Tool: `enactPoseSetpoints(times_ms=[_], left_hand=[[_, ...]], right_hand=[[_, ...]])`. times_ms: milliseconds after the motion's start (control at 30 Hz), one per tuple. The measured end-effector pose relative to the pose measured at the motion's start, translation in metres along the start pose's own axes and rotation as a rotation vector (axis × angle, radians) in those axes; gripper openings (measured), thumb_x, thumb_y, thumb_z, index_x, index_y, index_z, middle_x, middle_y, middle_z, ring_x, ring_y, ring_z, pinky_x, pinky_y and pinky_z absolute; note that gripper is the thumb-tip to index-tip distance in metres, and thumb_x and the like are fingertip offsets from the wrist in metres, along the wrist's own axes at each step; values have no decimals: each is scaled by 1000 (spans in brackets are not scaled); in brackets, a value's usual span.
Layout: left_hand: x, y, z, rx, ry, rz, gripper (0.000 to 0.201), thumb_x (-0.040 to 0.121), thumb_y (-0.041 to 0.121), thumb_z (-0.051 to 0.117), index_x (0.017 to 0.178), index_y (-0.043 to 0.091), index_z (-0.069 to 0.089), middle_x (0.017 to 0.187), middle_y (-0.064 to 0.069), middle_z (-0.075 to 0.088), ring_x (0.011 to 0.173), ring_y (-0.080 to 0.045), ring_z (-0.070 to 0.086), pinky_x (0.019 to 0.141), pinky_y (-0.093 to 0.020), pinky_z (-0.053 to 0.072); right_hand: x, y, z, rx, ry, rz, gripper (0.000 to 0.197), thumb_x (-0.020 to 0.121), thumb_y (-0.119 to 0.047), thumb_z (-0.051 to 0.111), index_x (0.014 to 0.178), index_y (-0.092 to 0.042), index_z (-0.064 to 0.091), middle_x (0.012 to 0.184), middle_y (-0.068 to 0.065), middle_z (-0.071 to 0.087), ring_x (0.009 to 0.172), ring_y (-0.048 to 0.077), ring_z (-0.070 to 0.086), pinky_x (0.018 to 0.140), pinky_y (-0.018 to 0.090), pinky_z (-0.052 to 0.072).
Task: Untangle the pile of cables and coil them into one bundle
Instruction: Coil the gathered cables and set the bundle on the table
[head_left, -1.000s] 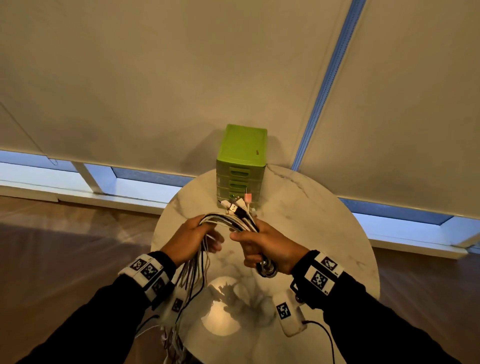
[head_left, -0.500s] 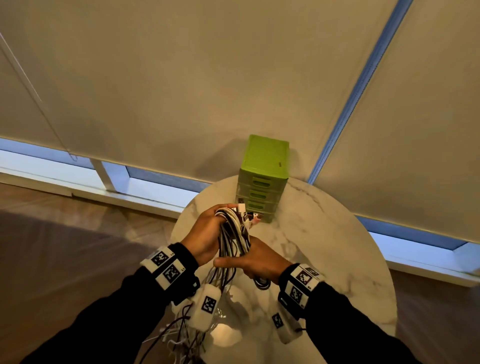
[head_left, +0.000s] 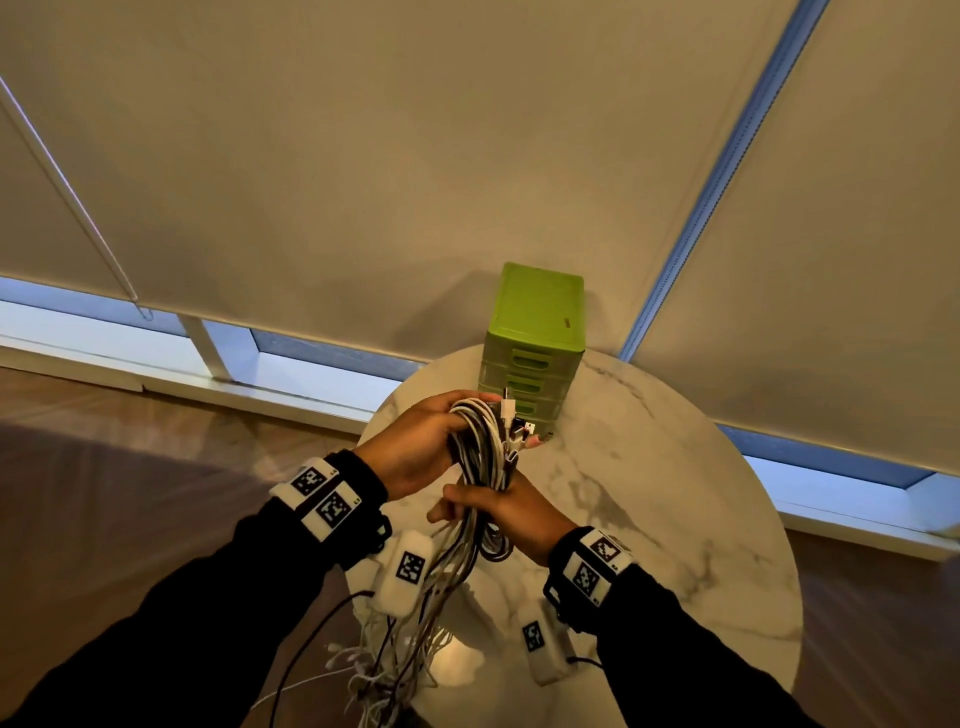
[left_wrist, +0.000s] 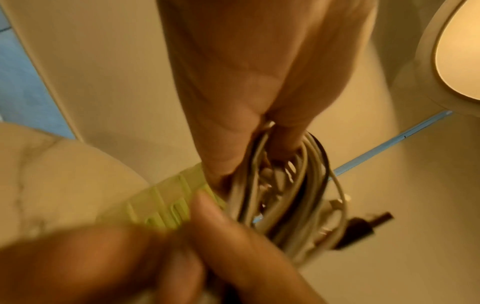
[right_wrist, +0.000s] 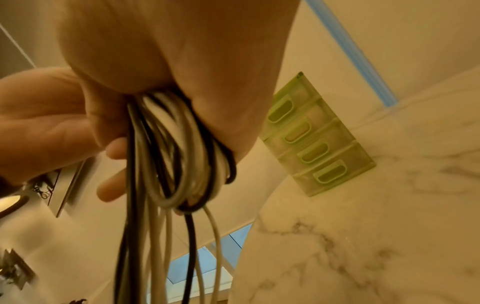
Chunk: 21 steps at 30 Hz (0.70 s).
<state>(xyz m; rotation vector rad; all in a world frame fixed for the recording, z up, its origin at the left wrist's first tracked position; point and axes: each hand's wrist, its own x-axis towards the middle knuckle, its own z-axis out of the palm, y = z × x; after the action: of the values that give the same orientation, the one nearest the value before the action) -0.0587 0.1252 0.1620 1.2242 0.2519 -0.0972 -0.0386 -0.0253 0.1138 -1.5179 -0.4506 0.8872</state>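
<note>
A bundle of white, grey and black cables (head_left: 480, 452) is held upright above the round marble table (head_left: 675, 519). My left hand (head_left: 421, 447) grips the bundle's upper loop, fingers curled round it, with several plug ends (head_left: 511, 415) sticking out at the top. My right hand (head_left: 511, 512) clasps the same bundle lower down. In the right wrist view the looped cables (right_wrist: 176, 156) pass through my fist and loose strands (right_wrist: 192, 257) hang below. The left wrist view shows the cable loops (left_wrist: 285, 195) against my palm, blurred.
A green plastic mini drawer unit (head_left: 535, 353) stands at the table's far edge, just behind the plug ends. Loose cable tails (head_left: 395, 660) dangle off the table's near left side. Drawn window blinds (head_left: 415, 156) fill the background; wooden floor (head_left: 104, 467) lies around.
Both hands have brought the cables together: the loop that was stretched between them a second ago is now gathered upright, left hand above, right hand below. The view has shifted left.
</note>
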Motion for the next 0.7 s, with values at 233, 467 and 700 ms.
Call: enactPoseSetpoints(times_ms=[233, 467, 700], left_hand=[[-7, 3, -39, 330, -84, 162, 48, 92, 13, 70, 136, 22, 55, 138, 7, 60, 122, -13, 63, 99, -30, 53], [-23, -69, -27, 606, -349, -49, 54, 83, 44, 79, 128, 23, 57, 126, 4, 68, 120, -11, 63, 107, -35, 49], [-25, -77, 9, 541, -173, 33, 33, 96, 52, 54, 99, 19, 49, 62, -3, 67, 55, -20, 67, 60, -33, 54]], right_hand=[[7, -2, -7, 215, 127, 7, 28, 94, -17, 65, 71, -1, 61, 63, 18, 59, 66, 36, 68, 79, 49, 57], [14, -40, -24, 599, 250, -31, 40, 97, -16, 54, 59, -14, 42, 46, 3, 35, 42, 21, 45, 62, 37, 53], [23, -63, -17, 755, 185, -145, 41, 91, -37, 60, 57, -14, 64, 75, 8, 66, 102, 34, 70, 97, 49, 53]])
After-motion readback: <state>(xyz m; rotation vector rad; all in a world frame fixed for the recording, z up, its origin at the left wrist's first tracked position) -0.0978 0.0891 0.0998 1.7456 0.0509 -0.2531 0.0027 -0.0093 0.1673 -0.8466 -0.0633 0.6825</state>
